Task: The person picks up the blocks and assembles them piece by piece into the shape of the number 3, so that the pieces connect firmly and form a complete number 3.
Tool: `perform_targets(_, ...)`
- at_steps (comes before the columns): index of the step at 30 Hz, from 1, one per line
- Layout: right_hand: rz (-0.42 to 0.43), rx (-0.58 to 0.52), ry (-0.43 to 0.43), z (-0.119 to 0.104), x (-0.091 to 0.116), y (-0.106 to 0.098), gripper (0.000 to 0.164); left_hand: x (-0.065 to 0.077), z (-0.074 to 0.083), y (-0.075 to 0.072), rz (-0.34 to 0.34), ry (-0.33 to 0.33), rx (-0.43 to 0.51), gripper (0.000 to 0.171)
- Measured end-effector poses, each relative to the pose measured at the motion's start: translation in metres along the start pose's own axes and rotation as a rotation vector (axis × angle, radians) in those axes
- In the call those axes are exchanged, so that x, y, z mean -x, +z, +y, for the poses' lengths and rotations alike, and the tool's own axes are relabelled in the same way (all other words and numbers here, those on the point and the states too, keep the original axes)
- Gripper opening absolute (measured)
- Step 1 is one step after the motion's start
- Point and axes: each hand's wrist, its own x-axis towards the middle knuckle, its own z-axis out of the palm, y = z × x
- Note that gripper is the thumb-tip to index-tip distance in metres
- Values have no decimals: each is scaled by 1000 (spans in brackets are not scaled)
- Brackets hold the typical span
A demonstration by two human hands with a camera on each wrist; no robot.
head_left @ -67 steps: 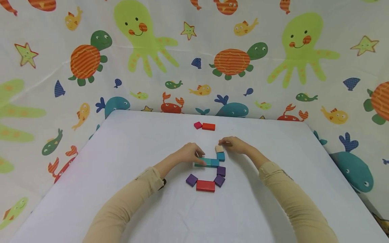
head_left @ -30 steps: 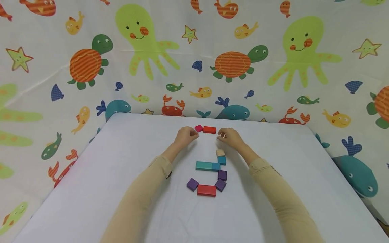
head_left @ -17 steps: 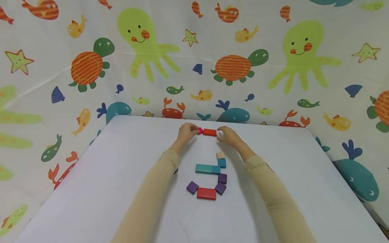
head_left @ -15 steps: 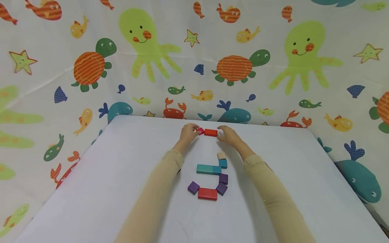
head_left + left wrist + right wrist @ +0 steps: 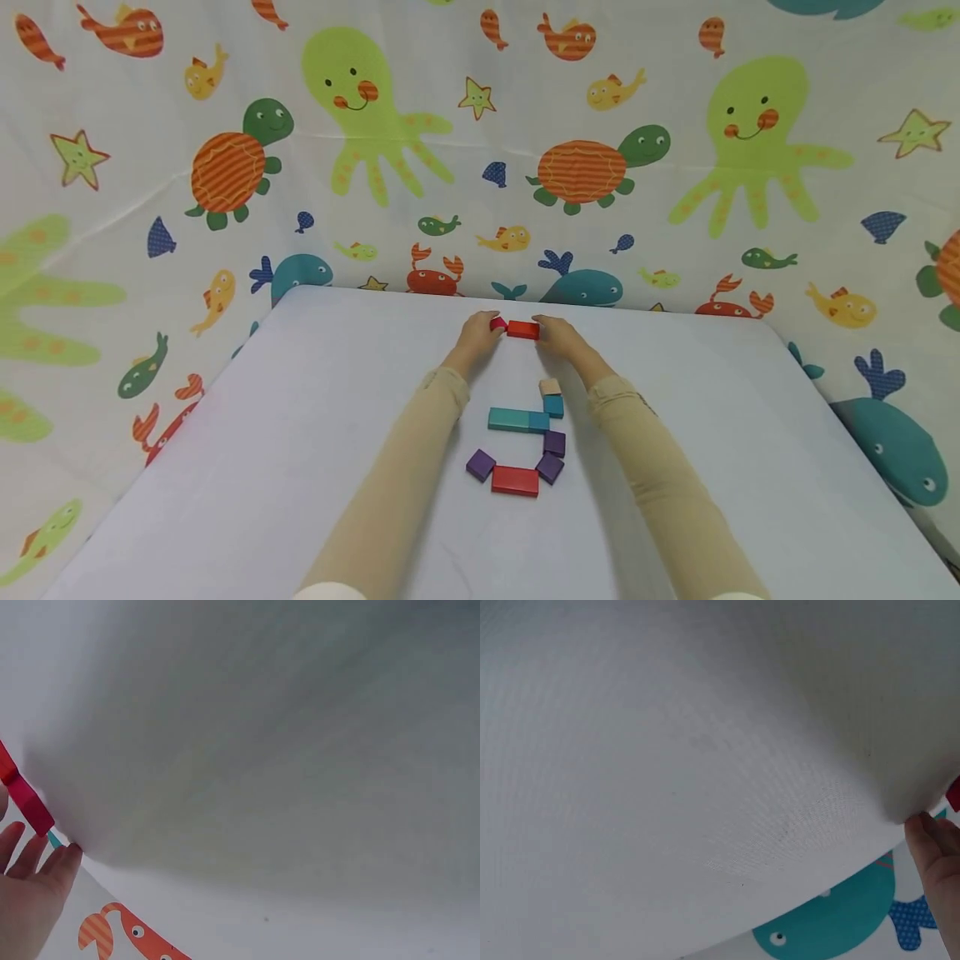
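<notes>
At the far side of the table, my left hand (image 5: 478, 336) pinches a small pink block (image 5: 498, 323), thumb in front and fingers behind. The left wrist view shows these fingers (image 5: 30, 862) right at the pink block (image 5: 31, 807). A red rectangular block (image 5: 522, 330) lies against its right side. My right hand (image 5: 561, 337) holds that red block at its right end; in the right wrist view only a corner of the red block (image 5: 954, 795) shows beside the fingers (image 5: 924, 838). The right thumb's tip is mostly hidden.
Nearer me, blocks lie in a curved row: a beige block (image 5: 550, 387), a blue block (image 5: 553, 406), a teal block (image 5: 508, 419) with another blue block (image 5: 538, 422), several purple blocks (image 5: 554, 443) and a larger red block (image 5: 515, 481). A sea-animal patterned cloth (image 5: 465, 150) hangs behind the white table (image 5: 300, 433).
Both hands have moved from the teal and beige blocks to the far pair. The left has closed round the pink block, the right round the red block's end. The head view has tilted slightly upward.
</notes>
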Motion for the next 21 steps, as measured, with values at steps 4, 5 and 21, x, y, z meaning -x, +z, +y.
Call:
perform_targets(4, -31, -15, 40, -1, -1, 2, 52, -40, -36, 44, -16, 19, -49, 46)
perform_targets(5, -33, -22, 48, -1, 0, 2, 51, -45, -39, 51, 1, 26, -77, 45)
perform_targets(21, 81, -57, 106, -11, 10, 1, 29, 32, 42, -43, -113, -49, -63, 40)
